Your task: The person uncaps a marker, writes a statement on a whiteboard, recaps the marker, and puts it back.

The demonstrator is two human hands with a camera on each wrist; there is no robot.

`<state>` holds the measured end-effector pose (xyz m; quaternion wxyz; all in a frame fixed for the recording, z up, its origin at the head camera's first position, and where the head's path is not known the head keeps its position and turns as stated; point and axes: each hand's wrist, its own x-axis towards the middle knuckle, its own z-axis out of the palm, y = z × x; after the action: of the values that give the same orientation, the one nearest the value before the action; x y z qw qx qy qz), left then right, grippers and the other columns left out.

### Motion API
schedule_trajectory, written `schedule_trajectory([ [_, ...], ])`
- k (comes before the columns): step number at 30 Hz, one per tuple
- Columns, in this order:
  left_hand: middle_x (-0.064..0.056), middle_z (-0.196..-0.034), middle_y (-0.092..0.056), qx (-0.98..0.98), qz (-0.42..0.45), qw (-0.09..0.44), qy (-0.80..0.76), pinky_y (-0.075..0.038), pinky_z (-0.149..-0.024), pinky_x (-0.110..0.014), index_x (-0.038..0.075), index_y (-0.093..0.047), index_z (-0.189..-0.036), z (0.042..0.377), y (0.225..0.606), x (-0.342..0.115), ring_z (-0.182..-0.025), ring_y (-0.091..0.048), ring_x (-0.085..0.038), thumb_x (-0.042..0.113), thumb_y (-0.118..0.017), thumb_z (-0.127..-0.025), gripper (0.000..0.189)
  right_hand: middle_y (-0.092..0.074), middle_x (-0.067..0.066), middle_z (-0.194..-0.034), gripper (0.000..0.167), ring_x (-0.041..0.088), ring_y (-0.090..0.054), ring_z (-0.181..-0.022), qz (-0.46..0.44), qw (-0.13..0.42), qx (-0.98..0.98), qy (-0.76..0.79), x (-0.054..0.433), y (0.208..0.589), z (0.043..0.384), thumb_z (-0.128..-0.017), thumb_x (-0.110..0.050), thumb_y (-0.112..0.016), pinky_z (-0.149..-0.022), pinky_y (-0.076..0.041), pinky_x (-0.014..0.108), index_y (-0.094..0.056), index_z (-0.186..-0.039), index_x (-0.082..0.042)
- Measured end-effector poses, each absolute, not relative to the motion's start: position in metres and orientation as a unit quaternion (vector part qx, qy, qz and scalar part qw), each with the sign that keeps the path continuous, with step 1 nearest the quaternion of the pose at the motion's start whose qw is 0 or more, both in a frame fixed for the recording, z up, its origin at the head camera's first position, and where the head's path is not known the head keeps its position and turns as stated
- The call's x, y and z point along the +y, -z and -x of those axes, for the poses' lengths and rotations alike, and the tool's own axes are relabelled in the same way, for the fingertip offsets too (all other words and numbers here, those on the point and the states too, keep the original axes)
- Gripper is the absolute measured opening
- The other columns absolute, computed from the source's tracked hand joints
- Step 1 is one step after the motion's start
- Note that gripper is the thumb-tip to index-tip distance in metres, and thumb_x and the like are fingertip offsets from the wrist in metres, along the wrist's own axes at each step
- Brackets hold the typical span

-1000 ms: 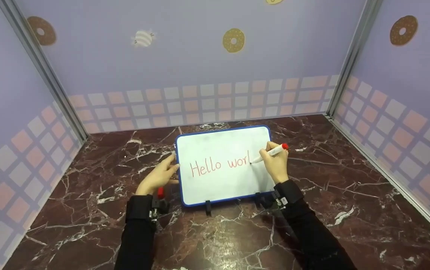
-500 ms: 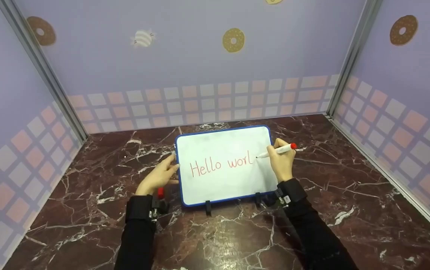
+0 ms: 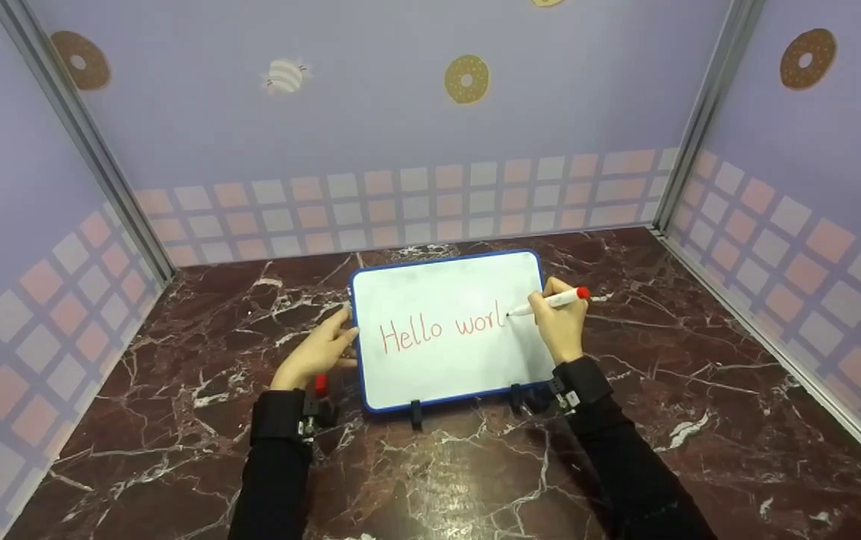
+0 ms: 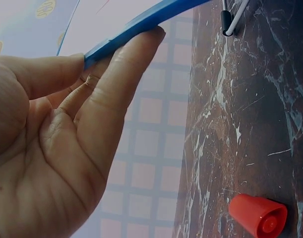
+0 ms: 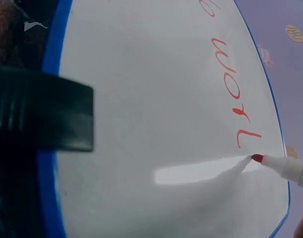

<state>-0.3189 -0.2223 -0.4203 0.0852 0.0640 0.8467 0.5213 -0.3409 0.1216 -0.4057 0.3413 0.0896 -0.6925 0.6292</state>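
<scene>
A blue-framed whiteboard (image 3: 445, 375) leans back on a stand, with "Hello worl" in red across its middle. My left hand (image 3: 319, 349) pinches the board's left edge; in the left wrist view the thumb is on the front and the fingers (image 4: 124, 74) lie behind the blue frame. My right hand (image 3: 562, 326) grips a white marker (image 3: 550, 301) with a red end, its tip right at the board just past the "l". Seen from the right wrist, the marker's red tip (image 5: 257, 158) meets its own shadow on the white surface.
A red marker cap (image 4: 258, 215) stands on the dark marbled tabletop (image 3: 198, 442), beside the left wrist. Black stand hooks (image 3: 416, 414) hold the board's lower edge. Lilac walls with grey metal corner posts (image 3: 689, 135) close in the back and sides.
The "l" has gained its short curved foot. My right hand lifted the marker up and to the right, then brought it slightly back left. My left hand has stayed at the edge.
</scene>
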Motion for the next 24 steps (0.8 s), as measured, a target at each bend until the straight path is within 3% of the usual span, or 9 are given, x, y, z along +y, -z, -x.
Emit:
schedule_trajectory([
  [7, -0.034, -0.132, -0.052, 0.846, -0.072, 0.084, -0.522, -0.057, -0.093, -0.050, 0.001, -0.016, -0.157, 0.3189, 0.4208, -0.2231, -0.100, -0.066, -0.030, 0.011, -0.036, -0.108, 0.054, -0.027, -0.008, -0.051, 0.031, -0.003, -0.018, -0.046, -0.071, 0.338, -0.732, -0.588, 0.1218, 0.4037, 0.3405, -0.072, 0.016, -0.058, -0.048, -0.015, 0.016, -0.034, -0.054, 0.006],
  [14, -0.037, -0.140, -0.044, 0.844, -0.070, 0.091, -0.524, -0.056, -0.094, -0.049, -0.001, -0.004, -0.158, 0.3191, 0.4202, -0.2241, -0.098, -0.063, -0.028, 0.012, -0.036, -0.108, 0.061, -0.025, -0.004, -0.054, 0.030, 0.000, -0.017, -0.050, -0.068, 0.344, -0.721, -0.597, 0.1240, 0.4038, 0.3404, -0.074, 0.016, -0.057, -0.051, -0.014, 0.017, -0.032, -0.058, 0.012],
  [18, -0.034, -0.138, -0.046, 0.844, -0.070, 0.094, -0.524, -0.055, -0.096, -0.051, 0.000, -0.006, -0.158, 0.3184, 0.4195, -0.2244, -0.098, -0.062, -0.027, 0.012, -0.036, -0.108, 0.060, -0.026, -0.005, -0.054, 0.028, 0.000, -0.019, -0.050, -0.074, 0.352, -0.707, -0.609, 0.1244, 0.4048, 0.3416, -0.076, 0.016, -0.056, -0.051, -0.014, 0.015, -0.033, -0.061, 0.015],
  [24, -0.034, -0.138, -0.046, 0.846, -0.071, 0.096, -0.519, -0.052, -0.099, -0.053, 0.002, -0.010, -0.158, 0.3186, 0.4196, -0.2248, -0.102, -0.062, -0.031, 0.013, -0.036, -0.108, 0.058, -0.042, -0.004, -0.048, 0.027, 0.000, -0.040, -0.041, -0.093, 0.357, -0.685, -0.629, 0.1245, 0.4074, 0.3440, -0.080, 0.016, -0.055, -0.042, -0.027, 0.013, -0.037, -0.061, 0.014],
])
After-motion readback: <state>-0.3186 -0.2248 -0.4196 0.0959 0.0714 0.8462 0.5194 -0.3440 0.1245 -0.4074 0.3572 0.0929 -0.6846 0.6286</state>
